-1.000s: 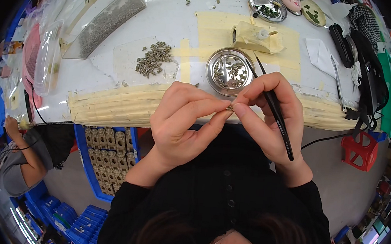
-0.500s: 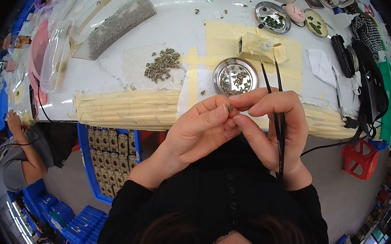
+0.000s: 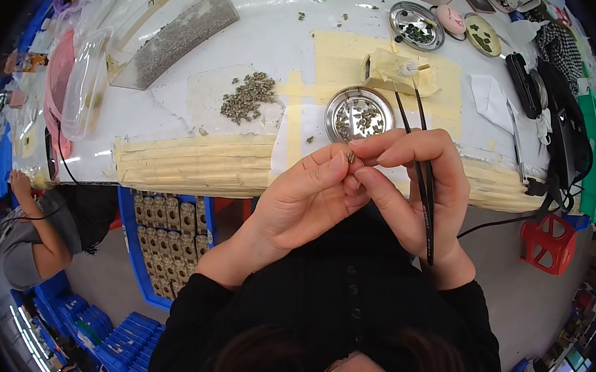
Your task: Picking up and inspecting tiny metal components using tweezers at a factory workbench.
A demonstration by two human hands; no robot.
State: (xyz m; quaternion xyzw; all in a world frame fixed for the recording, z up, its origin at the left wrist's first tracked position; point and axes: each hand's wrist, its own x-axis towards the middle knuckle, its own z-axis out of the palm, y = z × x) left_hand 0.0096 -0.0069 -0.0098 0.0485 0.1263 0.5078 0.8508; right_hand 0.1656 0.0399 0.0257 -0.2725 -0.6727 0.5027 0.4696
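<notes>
1. Well, my left hand (image 3: pixel 304 199) pinches the small piece (image 3: pixel 351 159) on the dish's (image 3: pixel 331 111) near side, seemingly to steady it.
2. My right hand (image 3: pixel 448 188), half-curled, cradles black tweezers (image 3: pixel 428 226), tips pointing far, presumably clear.

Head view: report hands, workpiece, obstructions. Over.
Left hand pinching small metallic-looking piece, partly covered by the grip. Right hand holding black tweezers, its fingers close by, contact with piece unclear. No obstruction evident; tweezer tips point away.
</notes>
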